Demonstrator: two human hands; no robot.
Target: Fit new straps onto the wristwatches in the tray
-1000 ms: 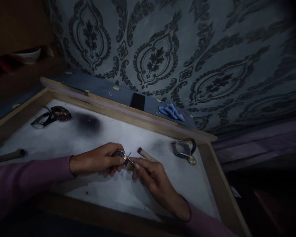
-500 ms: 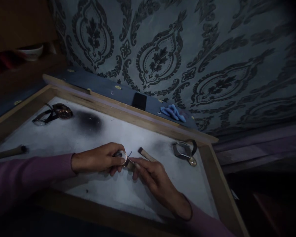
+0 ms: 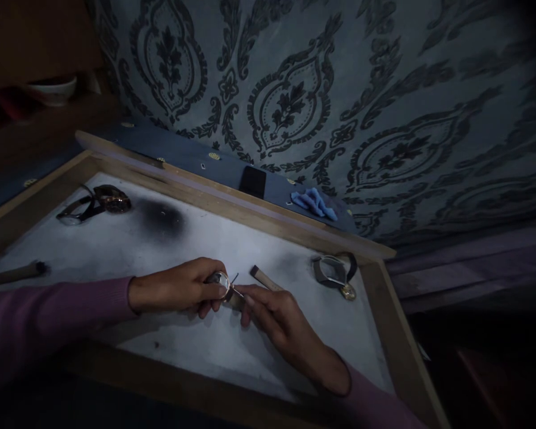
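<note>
My left hand (image 3: 192, 289) is closed around a wristwatch (image 3: 224, 282) with a round silver-rimmed case, its face turned to the right. My right hand (image 3: 279, 319) pinches a thin metal tool (image 3: 238, 292), whose tip meets the edge of the watch case; its exact kind is too small to tell. A short, thin dark piece (image 3: 235, 277) sticks up beside the case. Between the hands, a brownish strap-like part (image 3: 234, 301) shows below the tool, partly covered by fingers. Just behind my right hand lies a flat beige stick with a dark end (image 3: 264, 277).
Both hands work over a wooden-rimmed tray (image 3: 214, 187) with a white bottom. Several watches (image 3: 78, 210) lie at its far left, others (image 3: 333, 273) at the right. A dark-tipped brush (image 3: 24, 273) rests at left. Beyond the rim are a black phone (image 3: 252, 182) and blue cloth (image 3: 315, 203).
Almost nothing differs. The watch face is tilted slightly, and my right wrist has shifted a little to the right; both hands keep their holds.
</note>
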